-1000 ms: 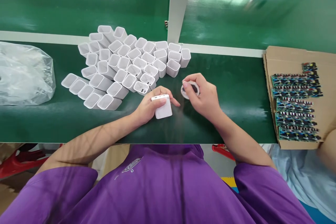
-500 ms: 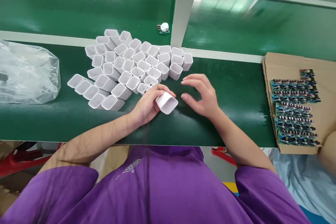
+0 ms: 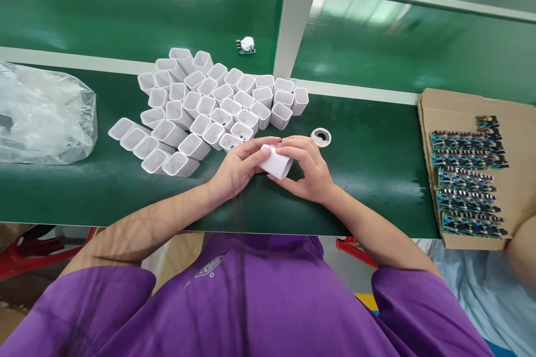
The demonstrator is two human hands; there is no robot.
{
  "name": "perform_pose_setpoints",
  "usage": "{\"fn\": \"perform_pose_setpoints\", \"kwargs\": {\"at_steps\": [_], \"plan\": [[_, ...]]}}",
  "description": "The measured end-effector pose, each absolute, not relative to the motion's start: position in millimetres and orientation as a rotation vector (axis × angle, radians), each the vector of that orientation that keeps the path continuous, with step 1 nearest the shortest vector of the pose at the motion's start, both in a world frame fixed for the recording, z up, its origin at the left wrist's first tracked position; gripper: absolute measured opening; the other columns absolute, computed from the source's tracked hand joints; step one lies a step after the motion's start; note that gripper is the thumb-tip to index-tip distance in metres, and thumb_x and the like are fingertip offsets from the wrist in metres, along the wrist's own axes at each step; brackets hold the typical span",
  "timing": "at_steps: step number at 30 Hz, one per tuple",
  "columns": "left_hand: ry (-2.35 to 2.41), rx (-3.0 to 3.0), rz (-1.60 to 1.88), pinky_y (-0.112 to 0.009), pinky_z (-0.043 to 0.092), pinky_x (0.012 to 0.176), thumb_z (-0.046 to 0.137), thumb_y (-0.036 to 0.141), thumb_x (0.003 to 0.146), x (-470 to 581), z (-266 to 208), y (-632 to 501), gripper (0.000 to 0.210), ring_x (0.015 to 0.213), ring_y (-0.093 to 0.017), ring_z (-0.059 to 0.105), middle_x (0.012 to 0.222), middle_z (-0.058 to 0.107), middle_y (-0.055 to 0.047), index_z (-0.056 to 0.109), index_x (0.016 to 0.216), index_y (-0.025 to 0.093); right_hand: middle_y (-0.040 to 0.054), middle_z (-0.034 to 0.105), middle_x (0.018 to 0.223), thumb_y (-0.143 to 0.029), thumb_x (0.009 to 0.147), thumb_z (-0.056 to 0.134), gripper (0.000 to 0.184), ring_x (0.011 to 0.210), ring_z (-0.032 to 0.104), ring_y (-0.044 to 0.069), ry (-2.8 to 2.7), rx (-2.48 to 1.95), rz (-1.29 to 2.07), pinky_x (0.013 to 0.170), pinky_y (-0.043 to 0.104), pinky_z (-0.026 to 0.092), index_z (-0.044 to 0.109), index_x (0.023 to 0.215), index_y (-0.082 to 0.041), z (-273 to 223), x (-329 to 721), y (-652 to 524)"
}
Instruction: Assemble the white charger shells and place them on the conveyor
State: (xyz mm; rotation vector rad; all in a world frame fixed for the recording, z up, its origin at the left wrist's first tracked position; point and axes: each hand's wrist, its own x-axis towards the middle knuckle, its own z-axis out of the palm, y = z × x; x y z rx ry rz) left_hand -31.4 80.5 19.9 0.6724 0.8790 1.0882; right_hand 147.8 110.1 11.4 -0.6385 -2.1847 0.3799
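Note:
Between both hands, above the green bench top, a white plastic housing [image 3: 275, 163] lies tilted with its open end toward the right. My left hand [image 3: 238, 170] grips its left end, thumb on the upper face. My right hand [image 3: 309, 170] is closed round the right part, fingers over the top and thumb underneath. Just behind the right hand lies a roll of white tape [image 3: 321, 137]. Several similar white housings [image 3: 193, 146] stand grouped to the left and behind my hands, open ends up. A few of them show small dark parts inside.
A clear plastic bag [image 3: 46, 114] lies at the left. On the right, a cardboard sheet [image 3: 519, 178] bears rows of circuit boards [image 3: 471, 201], with another person's arm [image 3: 521, 251] beside it. A single circuit board [image 3: 246, 45] sits behind the housings, near a grey post [image 3: 298, 17].
My right hand has moved left and closed on the housing. The housing has turned, its opening now toward the right. The tape roll has come into view, and the single board sits further left.

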Motion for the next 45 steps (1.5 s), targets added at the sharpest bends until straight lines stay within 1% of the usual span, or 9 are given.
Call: {"fn": "perform_pose_setpoints", "kwargs": {"at_steps": [6,10,14,19,25,31,35,41,45], "plan": [[0.874,0.590,1.045,-0.022,0.054,0.057,0.070,0.035,0.078,-32,21,84,0.027,0.072,-0.014,0.062,0.087,0.071,-0.006,0.074,0.095,0.015,0.0085,0.065,0.109,-0.026,0.084,0.069,0.040,0.102,0.063,0.023,-2.141,-0.591,0.329,0.083,0.040,0.054,0.051,0.119,-0.022,15,145,106],[0.871,0.554,0.991,-0.022,0.054,0.054,0.062,0.032,0.082,-30,22,85,0.026,0.070,-0.015,0.063,0.081,0.069,-0.006,0.072,0.095,0.012,0.0077,0.067,0.108,-0.030,0.083,0.071,0.044,0.098,0.064,0.023,-2.136,-0.620,0.314,0.081,0.039,0.054,0.051,0.122,-0.022,16,145,105],[0.879,0.501,0.927,-0.025,0.056,0.057,0.055,0.026,0.086,-27,22,84,0.024,0.072,-0.018,0.067,0.078,0.069,-0.007,0.071,0.094,0.010,0.0049,0.068,0.107,-0.036,0.083,0.072,0.048,0.095,0.065,0.020,-2.145,-0.675,0.322,0.082,0.037,0.053,0.050,0.124,-0.024,18,144,102],[0.826,0.510,0.875,-0.034,0.061,0.071,0.053,0.026,0.089,-26,20,82,0.023,0.085,-0.024,0.072,0.091,0.073,-0.009,0.068,0.098,0.012,0.0054,0.069,0.105,-0.034,0.082,0.073,0.049,0.093,0.065,0.019,-2.138,-0.639,0.322,0.081,0.034,0.054,0.051,0.124,-0.021,21,142,101],[0.841,0.501,0.874,-0.033,0.061,0.069,0.045,0.026,0.094,-28,15,84,0.027,0.082,-0.022,0.073,0.095,0.074,-0.010,0.065,0.109,0.014,0.0049,0.069,0.111,-0.034,0.084,0.071,0.053,0.093,0.065,0.020,-2.153,-0.682,0.412,0.082,0.036,0.054,0.046,0.130,-0.025,19,142,102],[0.920,0.517,0.859,-0.033,0.059,0.071,0.047,0.028,0.093,-27,14,87,0.024,0.079,-0.021,0.072,0.089,0.074,-0.010,0.064,0.102,0.013,0.0066,0.067,0.112,-0.030,0.084,0.070,0.050,0.098,0.064,0.021,-2.148,-0.694,0.421,0.084,0.037,0.053,0.048,0.128,-0.024,23,147,103],[0.907,0.531,0.847,-0.033,0.058,0.074,0.047,0.034,0.093,-29,14,88,0.027,0.080,-0.020,0.072,0.092,0.074,-0.012,0.062,0.103,0.013,0.0077,0.064,0.115,-0.029,0.082,0.069,0.043,0.105,0.061,0.022,-2.036,-0.851,0.371,0.083,0.036,0.053,0.053,0.122,-0.024,22,165,127],[0.898,0.675,0.855,-0.030,0.056,0.068,0.060,0.048,0.085,-34,12,89,0.036,0.072,-0.019,0.071,0.083,0.072,-0.010,0.061,0.097,0.014,0.0082,0.060,0.120,-0.032,0.076,0.067,0.046,0.093,0.061,0.020,-1.797,-1.358,0.476,0.076,0.034,0.054,0.054,0.119,-0.023,15,187,252],[0.912,0.739,0.873,-0.027,0.054,0.063,0.064,0.054,0.079,-35,14,89,0.044,0.066,-0.016,0.069,0.077,0.070,-0.007,0.062,0.094,0.013,0.0113,0.060,0.119,-0.023,0.073,0.065,0.047,0.094,0.060,0.021,-1.787,-1.613,0.516,0.092,0.040,0.050,0.058,0.119,-0.015,15,171,324]]}}
